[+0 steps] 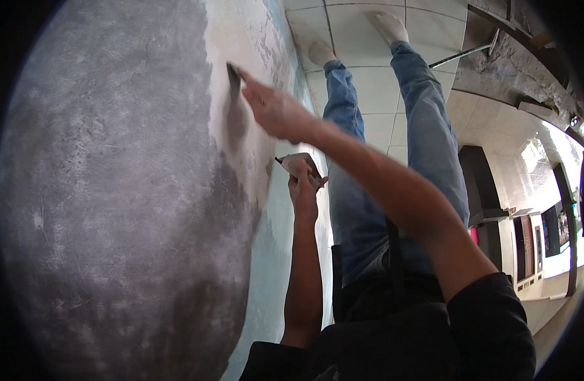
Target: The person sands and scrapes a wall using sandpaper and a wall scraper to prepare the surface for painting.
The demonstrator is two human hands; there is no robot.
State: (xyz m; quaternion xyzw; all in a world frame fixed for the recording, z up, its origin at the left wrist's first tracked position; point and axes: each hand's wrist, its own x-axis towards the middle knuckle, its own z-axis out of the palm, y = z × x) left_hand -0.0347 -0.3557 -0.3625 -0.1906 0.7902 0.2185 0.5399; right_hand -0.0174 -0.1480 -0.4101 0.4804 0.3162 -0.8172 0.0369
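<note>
My right hand [278, 113] is closed on a flat scraper [233, 77], its dark blade set against the wall [127, 165]. The blade lies on a pale, smooth band of filler [225, 38] that borders the grey, mottled surface. Lower and nearer to me, my left hand [302, 190] grips a flat, thin plate [303, 162], perhaps a second scraper, held out beside the wall. Some pale stuff seems to lie on this plate, but it is too small to make out. The right hand is slightly blurred.
Below the pale band, the wall shows worn light-blue paint [269, 254]. My legs in jeans [425, 108] and bare feet stand on large pale floor tiles [358, 38]. To the right are a rough grey strip of floor [501, 76], a thin rod [460, 56] and dark furniture [479, 178].
</note>
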